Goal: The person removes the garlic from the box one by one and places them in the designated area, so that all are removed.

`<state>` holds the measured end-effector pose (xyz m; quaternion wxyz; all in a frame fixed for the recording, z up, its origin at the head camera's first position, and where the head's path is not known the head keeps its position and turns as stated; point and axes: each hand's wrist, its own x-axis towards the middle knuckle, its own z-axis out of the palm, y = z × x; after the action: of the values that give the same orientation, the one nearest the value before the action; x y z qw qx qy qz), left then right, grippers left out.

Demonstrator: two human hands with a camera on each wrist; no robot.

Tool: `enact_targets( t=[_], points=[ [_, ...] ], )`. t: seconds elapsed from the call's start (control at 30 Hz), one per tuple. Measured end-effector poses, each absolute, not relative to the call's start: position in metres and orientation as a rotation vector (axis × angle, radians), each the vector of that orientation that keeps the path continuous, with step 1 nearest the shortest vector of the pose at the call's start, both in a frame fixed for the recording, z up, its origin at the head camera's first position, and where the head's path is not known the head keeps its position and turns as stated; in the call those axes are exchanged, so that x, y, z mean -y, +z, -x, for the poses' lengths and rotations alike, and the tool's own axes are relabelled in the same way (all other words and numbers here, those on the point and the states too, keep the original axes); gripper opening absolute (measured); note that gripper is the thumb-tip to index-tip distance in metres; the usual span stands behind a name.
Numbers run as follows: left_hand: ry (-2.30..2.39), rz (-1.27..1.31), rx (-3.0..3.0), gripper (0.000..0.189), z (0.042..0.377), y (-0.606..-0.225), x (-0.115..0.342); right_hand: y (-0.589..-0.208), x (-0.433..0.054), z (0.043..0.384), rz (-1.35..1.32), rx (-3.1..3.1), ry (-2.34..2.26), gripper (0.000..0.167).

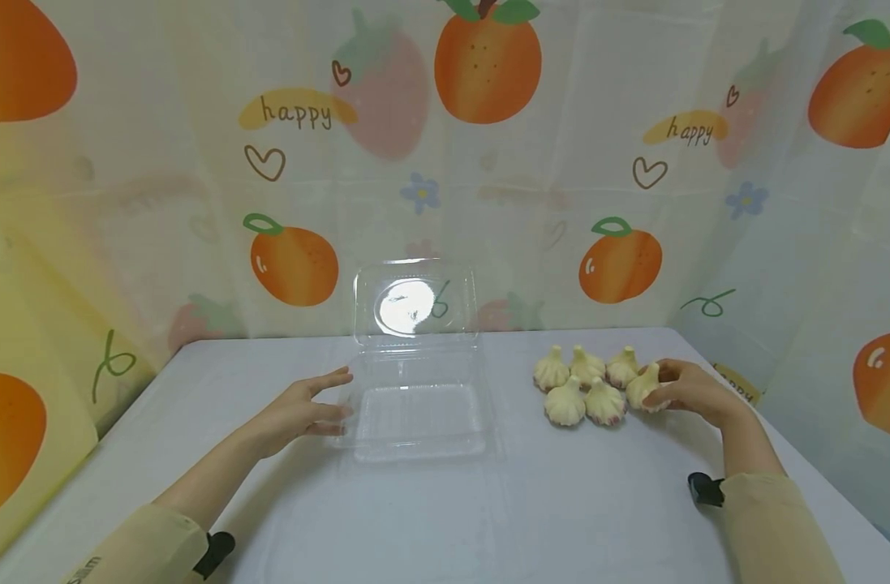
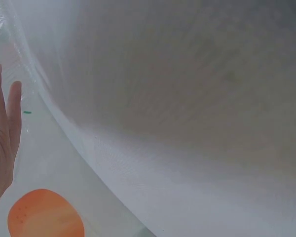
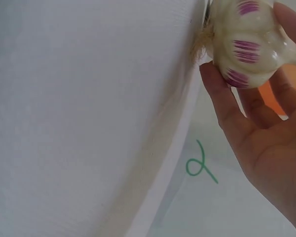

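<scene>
A clear plastic clamshell box [image 1: 415,450] lies on the table with its lid [image 1: 452,324] raised toward the back. At the box's left side is my left hand [image 1: 298,414], fingers extended; whether they touch the wall is hard to tell. Its fingers [image 2: 14,113] also show at the left edge of the left wrist view. My right hand [image 1: 696,393] grips a garlic bulb [image 1: 642,388], thumb on one side and fingers on the other. In the right wrist view that garlic bulb [image 3: 244,47] shows purple streaks and a tuft of roots.
Several more garlic bulbs [image 1: 565,402] stand in two rows just left of the right hand. A white cloth covers the table [image 1: 445,527]. Behind it hangs a curtain [image 1: 525,178] printed with fruit. A black strap piece [image 1: 706,490] sits at the right wrist.
</scene>
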<state>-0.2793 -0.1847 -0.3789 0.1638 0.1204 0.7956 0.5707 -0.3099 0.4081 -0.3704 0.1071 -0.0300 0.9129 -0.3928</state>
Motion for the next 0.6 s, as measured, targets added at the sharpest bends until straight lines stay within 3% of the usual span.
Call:
enact_targets(
  t=[0.6],
  points=[
    [1.618, -0.342, -2.274, 0.074, 0.2776, -0.3785, 0.1853, -0.3719, -0.4064, 0.3096, 0.066, -2.643, -1.14, 0.089]
  ],
)
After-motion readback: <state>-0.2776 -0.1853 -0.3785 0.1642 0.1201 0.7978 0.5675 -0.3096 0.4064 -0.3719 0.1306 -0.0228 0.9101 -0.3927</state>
